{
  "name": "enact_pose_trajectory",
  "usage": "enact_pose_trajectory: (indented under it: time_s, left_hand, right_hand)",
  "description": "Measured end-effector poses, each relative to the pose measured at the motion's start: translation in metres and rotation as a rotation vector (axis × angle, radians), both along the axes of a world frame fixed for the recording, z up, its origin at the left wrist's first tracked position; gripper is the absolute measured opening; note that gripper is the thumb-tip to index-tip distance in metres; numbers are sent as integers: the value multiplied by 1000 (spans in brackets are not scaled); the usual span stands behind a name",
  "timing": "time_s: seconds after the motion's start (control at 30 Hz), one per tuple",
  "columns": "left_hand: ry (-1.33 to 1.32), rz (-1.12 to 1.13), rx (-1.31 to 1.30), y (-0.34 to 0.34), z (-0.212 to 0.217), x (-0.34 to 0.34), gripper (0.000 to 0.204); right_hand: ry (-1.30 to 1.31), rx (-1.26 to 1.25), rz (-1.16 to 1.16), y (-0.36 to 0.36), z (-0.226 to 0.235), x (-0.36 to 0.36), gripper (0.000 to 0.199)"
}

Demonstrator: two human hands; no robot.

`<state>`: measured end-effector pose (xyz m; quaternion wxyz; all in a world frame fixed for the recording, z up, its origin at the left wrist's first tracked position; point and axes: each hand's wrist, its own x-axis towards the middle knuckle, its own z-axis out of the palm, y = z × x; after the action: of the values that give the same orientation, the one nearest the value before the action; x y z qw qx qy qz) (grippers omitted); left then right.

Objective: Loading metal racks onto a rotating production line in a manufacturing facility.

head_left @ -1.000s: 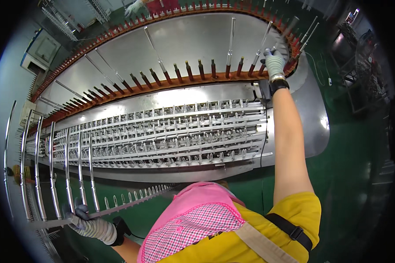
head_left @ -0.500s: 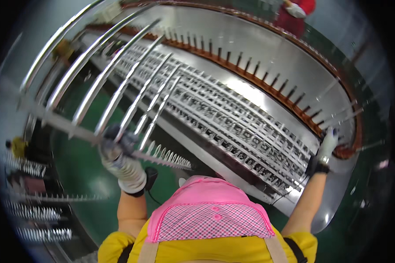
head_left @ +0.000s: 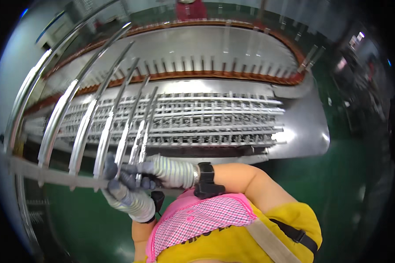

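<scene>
I hold a silver metal rack (head_left: 52,173) close in front of me, a flat cross bar with several long shiny rods (head_left: 85,122) fanning up to the left. My left hand (head_left: 126,199), in a grey-white knit glove, is shut on the bar's right end from below. My right hand (head_left: 160,171), gloved the same way with a black band at the wrist, grips the bar and rod ends just above it, the two hands touching. Behind the rack lies a wide steel bed (head_left: 215,125) filled with rows of small metal clips.
A curved orange-edged track with upright pins (head_left: 215,74) runs behind the steel bed. The floor (head_left: 338,184) is green. A person in red (head_left: 191,8) stands at the far side. Dark machinery (head_left: 360,65) sits at the right.
My right hand left the far right end of the steel bed and came across to grip the rack beside my left hand. The rack rose from low left to in front of me.
</scene>
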<state>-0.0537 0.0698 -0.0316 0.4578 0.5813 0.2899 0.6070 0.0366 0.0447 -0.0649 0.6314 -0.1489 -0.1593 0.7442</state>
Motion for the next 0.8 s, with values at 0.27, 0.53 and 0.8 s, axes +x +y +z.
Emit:
enact_pose_trajectory:
  time_s: [0.27,0.53,0.8]
  left_hand:
    - [-63,2,18,-2,-1,12,40]
    - [-49,-32,93,-9,-19,41,41]
    - [0,243,144,-4,-20,38,49]
  right_hand:
    - [-69,30,-6,-7,-12,32,28]
    - [-107,-50,-387,-12,-20,72,26]
    - [-1226,-920,-1194,-99,-219,333,18]
